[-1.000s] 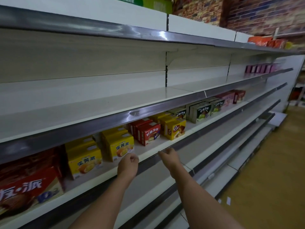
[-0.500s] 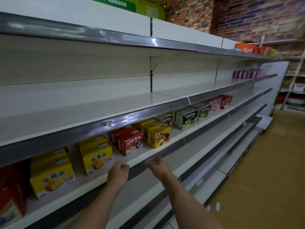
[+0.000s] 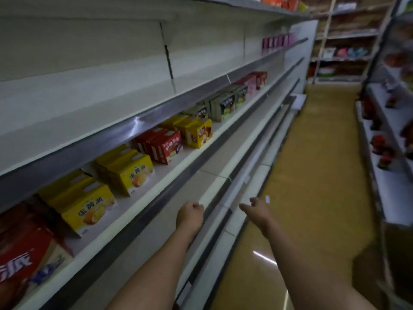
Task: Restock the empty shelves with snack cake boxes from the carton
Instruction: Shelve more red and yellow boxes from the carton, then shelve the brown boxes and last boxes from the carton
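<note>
Snack cake boxes line the middle shelf (image 3: 201,151): yellow boxes (image 3: 82,202), red boxes (image 3: 165,145), more yellow boxes (image 3: 196,130) and green boxes (image 3: 223,105). A big red box (image 3: 22,260) fills the lower left corner. The shelf above (image 3: 89,104) and the shelf below (image 3: 156,222) are bare. My left hand (image 3: 190,214) hovers in front of the lower shelf, curled into a fist and holding nothing. My right hand (image 3: 257,211) hangs over the lowest shelf edges, fingers relaxed and empty. No carton is plainly in view.
Purple boxes (image 3: 277,42) stand far along an upper shelf. The yellow aisle floor (image 3: 312,175) runs ahead to more racks (image 3: 346,41). An opposite rack (image 3: 391,153) with small red items borders the right. A dark blurred shape (image 3: 368,265) sits low right.
The view has swung right and down the aisle. Both hands have come off the middle shelf's front edge and now hang lower, in front of the bottom shelves.
</note>
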Demonstrator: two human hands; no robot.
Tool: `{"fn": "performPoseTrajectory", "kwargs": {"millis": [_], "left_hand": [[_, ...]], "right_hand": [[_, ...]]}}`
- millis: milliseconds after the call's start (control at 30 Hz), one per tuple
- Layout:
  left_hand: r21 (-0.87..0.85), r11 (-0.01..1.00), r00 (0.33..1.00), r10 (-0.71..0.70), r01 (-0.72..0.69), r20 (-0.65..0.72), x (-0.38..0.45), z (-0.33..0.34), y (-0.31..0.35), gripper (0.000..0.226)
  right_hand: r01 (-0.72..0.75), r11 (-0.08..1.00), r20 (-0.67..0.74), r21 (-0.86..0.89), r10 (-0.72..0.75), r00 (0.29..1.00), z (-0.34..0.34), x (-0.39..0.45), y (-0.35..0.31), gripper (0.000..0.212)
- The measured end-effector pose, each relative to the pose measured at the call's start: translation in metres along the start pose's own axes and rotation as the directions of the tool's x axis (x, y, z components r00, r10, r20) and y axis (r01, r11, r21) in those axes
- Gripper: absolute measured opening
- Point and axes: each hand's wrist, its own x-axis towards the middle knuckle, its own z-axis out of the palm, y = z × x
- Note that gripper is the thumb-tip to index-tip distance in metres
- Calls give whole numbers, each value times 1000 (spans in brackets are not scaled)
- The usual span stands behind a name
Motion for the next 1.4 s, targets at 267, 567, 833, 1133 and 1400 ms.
{"fn": "performPoseTrajectory", "kwargs": {"millis": [267,567,833,1133,1400], "left_hand": [[87,994,961,37,-63,274,-59,76,-22,22],[80,988,859,71,-129,508,-142,178,-13,29],[57,982,796,110,-178,596,-254,254,2,22],[68,984,839,105,-166,534,-343,328,19,14],[330,936,736,-140,-119,662,-351,399,-29,37]], "right_hand": [[-244,969,-206,-24,234,950,-46,-82,85,63],[-420,902,-330,98,428,841,-125,-163,174,52],[-519,846,-347,122,527,776,-204,-225,266,55],[-567,807,-273,167,590,760,-274,-258,350,45],[-675,709,-178,203,705,687,-287,-259,412,49]]}}
